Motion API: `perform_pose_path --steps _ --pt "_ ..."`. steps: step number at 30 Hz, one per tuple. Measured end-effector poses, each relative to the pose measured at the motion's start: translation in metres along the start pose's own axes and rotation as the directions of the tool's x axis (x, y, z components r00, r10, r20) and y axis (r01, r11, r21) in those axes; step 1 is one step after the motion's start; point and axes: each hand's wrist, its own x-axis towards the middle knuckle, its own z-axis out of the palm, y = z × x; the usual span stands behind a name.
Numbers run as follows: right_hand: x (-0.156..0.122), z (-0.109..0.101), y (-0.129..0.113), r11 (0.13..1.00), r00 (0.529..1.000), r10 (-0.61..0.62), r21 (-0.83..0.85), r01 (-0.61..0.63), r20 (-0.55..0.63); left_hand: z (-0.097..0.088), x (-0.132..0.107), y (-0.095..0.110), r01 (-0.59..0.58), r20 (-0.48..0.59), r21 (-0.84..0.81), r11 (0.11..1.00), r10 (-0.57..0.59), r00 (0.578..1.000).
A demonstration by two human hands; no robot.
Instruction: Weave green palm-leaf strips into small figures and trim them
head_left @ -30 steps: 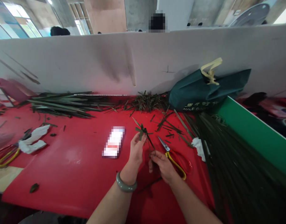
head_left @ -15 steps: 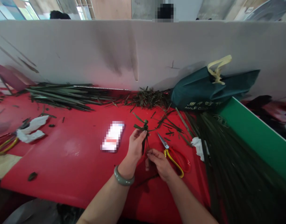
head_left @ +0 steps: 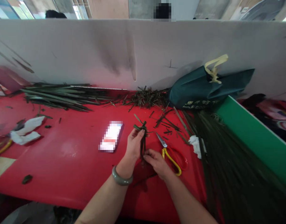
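Between my hands, above the red tabletop, is a small knotted piece of woven green leaf strips (head_left: 143, 127) with loose ends sticking out on top and strips hanging down. My left hand (head_left: 134, 143), a grey-green bangle (head_left: 121, 177) on its wrist, pinches the piece just under the knot. Lower down, my right hand (head_left: 156, 161) is closed with thumb and fingertips on the hanging strips. Scissors (head_left: 170, 154) with one yellow and one red handle lie just right of my right hand, blades pointing away from me. Exactly how the strips cross is too small to tell.
A phone (head_left: 111, 136) lies left of my hands. Long leaf strips (head_left: 63, 95) and a heap of scraps (head_left: 149, 98) rest along the white partition (head_left: 87, 49). On the right are a dark green bag (head_left: 203, 88), a green box (head_left: 257, 133), more long leaves (head_left: 236, 168) and crumpled tissue (head_left: 195, 145).
My right hand has shifted slightly on the hanging strips, which now hang closer together. The knotted top has turned a little in my left hand. The whole view has moved slightly.
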Motion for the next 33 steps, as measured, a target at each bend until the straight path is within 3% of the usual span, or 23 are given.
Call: perform_pose_path --steps 6,8,11,14,18,23,33 --pt "-0.002 -0.008 -0.01 0.989 0.995 -0.094 -0.112 0.092 -0.017 -0.002 0.0 0.0 0.057 0.045 0.038 0.998 -0.058 0.997" --pt "-0.001 -0.015 -0.014 0.977 0.976 -0.177 -0.144 0.16 -0.123 -0.002 -0.002 0.0 0.1 0.068 0.049 0.994 -0.103 0.992" --pt "0.0 -0.026 -0.016 0.941 0.887 -0.335 -0.155 0.299 -0.32 -0.001 -0.006 -0.002 0.177 0.191 0.092 0.98 -0.192 0.963" --pt "0.002 -0.033 -0.013 0.896 0.798 -0.44 -0.259 0.36 -0.412 0.001 -0.009 -0.007 0.205 0.274 0.127 0.97 -0.233 0.933" --pt "0.0 -0.037 -0.01 0.831 0.746 -0.514 -0.461 0.311 -0.424 0.003 -0.012 -0.01 0.21 0.325 0.153 0.966 -0.25 0.912" --pt "0.001 -0.038 -0.01 0.772 0.693 -0.579 -0.563 0.297 -0.429 0.002 -0.012 -0.01 0.134 0.309 0.22 0.966 -0.199 0.93" --pt "-0.001 -0.034 -0.012 0.759 0.704 -0.583 -0.582 0.293 -0.405 0.002 -0.009 -0.011 0.153 0.216 0.238 0.959 -0.206 0.954"
